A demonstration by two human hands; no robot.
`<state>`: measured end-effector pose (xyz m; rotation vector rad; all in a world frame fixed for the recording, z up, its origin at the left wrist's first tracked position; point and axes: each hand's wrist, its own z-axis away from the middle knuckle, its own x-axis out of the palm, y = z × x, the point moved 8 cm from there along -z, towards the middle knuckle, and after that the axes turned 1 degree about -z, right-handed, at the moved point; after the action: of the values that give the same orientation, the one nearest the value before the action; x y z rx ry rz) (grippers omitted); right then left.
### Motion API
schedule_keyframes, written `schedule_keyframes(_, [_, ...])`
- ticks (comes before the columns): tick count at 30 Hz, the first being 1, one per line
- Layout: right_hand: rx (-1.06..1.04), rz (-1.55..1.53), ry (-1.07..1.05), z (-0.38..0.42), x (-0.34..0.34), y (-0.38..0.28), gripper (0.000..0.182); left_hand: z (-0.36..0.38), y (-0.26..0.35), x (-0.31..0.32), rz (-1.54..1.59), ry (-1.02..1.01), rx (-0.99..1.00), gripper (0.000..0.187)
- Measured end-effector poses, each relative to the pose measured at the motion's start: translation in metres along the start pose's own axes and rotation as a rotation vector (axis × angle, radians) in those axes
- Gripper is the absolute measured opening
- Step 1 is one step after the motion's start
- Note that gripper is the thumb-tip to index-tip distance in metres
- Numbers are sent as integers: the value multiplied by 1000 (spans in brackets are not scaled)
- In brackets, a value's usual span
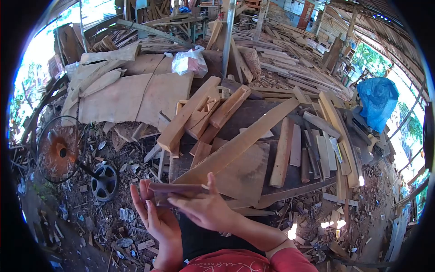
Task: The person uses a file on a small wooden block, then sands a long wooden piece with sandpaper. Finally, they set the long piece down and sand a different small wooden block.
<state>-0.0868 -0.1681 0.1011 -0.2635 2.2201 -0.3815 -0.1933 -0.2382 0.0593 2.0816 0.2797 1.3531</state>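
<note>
A short, dark brown wooden block (176,187) is held level in front of my body. My left hand (156,217) supports its left end, with the fingers behind it and the palm turned up. My right hand (206,209) lies across the front and right end of the block, its thumb raised at the end and its fingers reaching along the near side. Just beyond the hands, a long pale board (240,140) slants over a low workbench (272,109), near a flat wooden panel (242,172).
Thick mortised timbers (190,115) are piled at the bench's left. Several wood strips (283,154) lie on its right side. A pedestal fan (59,149) stands at left, over ground littered with scraps. A blue plastic bag (378,102) hangs at right.
</note>
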Motion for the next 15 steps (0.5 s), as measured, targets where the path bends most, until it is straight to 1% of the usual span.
schedule_keyframes(2, [232,32,-83,4,-5,24,40,-1,3,3,-22,-41,22,52])
schedule_keyframes(3, [204,59,134,1,-23,32,40,-1,3,3,-46,-36,20,53])
schedule_keyframes(5, [413,153,165,12,-41,78,36,0,3,2,-44,-27,8,54])
schedule_keyframes(7, [641,242,297,33,-67,138,29,2,-1,2,-38,-27,-6,54])
schedule_keyframes(9, [739,386,411,44,-97,175,24,9,-13,4,3,-14,-93,55])
schedule_keyframes(10, [745,382,481,46,-104,184,22,12,-14,5,5,-16,-94,55])
schedule_keyframes(12, [731,439,456,42,-99,173,23,16,-18,14,10,-87,-80,56])
schedule_keyframes(14, [663,150,318,26,-73,135,28,12,-17,15,10,-106,-49,56])
schedule_keyframes(15, [575,-42,247,25,-41,114,32,10,-17,15,20,-92,-47,57])
